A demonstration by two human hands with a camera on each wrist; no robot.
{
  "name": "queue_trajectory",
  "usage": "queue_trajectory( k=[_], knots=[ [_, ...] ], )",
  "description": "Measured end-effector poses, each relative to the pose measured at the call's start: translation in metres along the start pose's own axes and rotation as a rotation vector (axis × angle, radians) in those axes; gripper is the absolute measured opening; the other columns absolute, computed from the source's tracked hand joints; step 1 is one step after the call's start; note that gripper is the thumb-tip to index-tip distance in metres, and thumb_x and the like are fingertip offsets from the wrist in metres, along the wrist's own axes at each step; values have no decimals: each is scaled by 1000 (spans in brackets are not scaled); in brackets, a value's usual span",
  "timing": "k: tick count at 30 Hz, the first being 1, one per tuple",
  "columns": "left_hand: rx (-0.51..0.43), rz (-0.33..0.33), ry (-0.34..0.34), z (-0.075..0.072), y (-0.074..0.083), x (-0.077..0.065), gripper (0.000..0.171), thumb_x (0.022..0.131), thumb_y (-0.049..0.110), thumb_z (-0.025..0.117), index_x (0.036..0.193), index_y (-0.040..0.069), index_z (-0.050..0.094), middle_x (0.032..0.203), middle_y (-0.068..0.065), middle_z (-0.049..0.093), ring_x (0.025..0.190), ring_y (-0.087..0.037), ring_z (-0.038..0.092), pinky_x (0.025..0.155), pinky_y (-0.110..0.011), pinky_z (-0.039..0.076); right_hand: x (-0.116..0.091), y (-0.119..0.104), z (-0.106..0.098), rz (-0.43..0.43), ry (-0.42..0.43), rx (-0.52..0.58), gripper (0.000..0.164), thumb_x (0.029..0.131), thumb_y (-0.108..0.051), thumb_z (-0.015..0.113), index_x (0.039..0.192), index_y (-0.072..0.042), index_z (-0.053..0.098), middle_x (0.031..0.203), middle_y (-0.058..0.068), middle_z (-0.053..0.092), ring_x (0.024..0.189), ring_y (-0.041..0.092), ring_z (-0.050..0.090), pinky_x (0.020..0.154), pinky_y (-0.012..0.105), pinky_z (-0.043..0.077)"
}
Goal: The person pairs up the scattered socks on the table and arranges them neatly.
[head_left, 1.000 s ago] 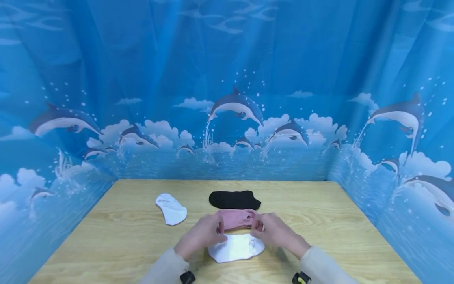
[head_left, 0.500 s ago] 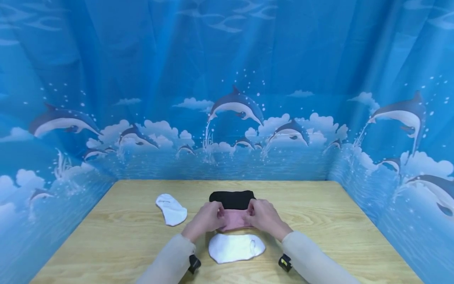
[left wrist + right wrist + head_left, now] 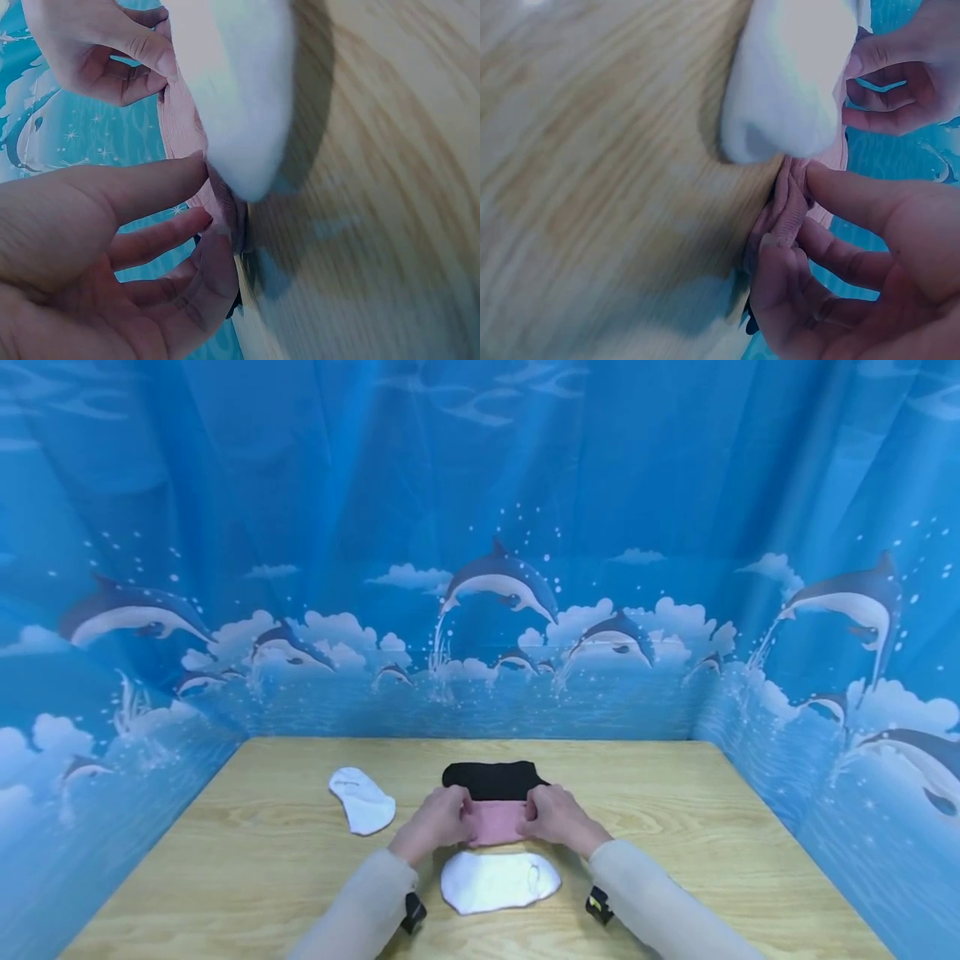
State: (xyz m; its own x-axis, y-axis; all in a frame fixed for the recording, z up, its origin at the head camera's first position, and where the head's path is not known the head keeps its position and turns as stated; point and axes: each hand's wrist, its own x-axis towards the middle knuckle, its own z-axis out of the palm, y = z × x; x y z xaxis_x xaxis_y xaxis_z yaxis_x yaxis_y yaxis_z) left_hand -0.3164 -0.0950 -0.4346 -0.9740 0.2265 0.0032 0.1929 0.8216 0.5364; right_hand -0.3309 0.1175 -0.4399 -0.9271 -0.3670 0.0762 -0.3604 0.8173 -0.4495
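A pink sock (image 3: 497,823) lies crosswise on the table between a black sock (image 3: 491,781) behind it and a white sock (image 3: 495,883) in front. My left hand (image 3: 433,821) pinches the pink sock at its left end. At the other end, my right hand (image 3: 558,817) pinches it between thumb and fingers. The right wrist view shows folds in the pink fabric (image 3: 784,206) at those fingertips. Part of the sock's ends is hidden by the fingers. In the left wrist view the white sock (image 3: 236,90) stands close beside the pink one.
Another white sock (image 3: 363,802) lies by itself to the left on the wooden table (image 3: 247,860). A blue curtain (image 3: 480,485) printed with dolphins encloses the table at the back and both sides. Black devices (image 3: 412,912) are strapped at the wrists.
Both hands have moved away from me, from near the white sock's far edge to the pink sock's ends. The pink sock looks flatter and smoother. The other socks stay put.
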Motion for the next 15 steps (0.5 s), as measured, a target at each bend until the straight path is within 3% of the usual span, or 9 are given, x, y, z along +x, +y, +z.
queue_trajectory(
  k=[7,11,15],
  knots=[
    [-13,13,-6,-2,-1,-2,23,79,1,81,99,0,69,84,-9,66,69,-18,56,63,-31,51,-2,-1,-3,-4,-34,-7,25,83,-16,84,72,-11,62,68,-2,59,62,14,53,58,25,43],
    [-17,44,24,-16,-3,-5,21,82,3,79,99,-1,69,80,-8,66,66,-16,57,60,-29,49,-2,-6,-14,-5,-22,-12,20,87,-17,81,76,-10,66,72,-1,64,65,14,54,61,28,47],
    [-1,10,51,-35,-12,-4,22,85,7,79,104,0,68,84,-8,64,75,-17,57,66,-33,50,-1,-13,-23,-10,3,-10,14,90,-15,78,80,-9,70,77,1,67,69,15,56,65,30,50]
  ],
)
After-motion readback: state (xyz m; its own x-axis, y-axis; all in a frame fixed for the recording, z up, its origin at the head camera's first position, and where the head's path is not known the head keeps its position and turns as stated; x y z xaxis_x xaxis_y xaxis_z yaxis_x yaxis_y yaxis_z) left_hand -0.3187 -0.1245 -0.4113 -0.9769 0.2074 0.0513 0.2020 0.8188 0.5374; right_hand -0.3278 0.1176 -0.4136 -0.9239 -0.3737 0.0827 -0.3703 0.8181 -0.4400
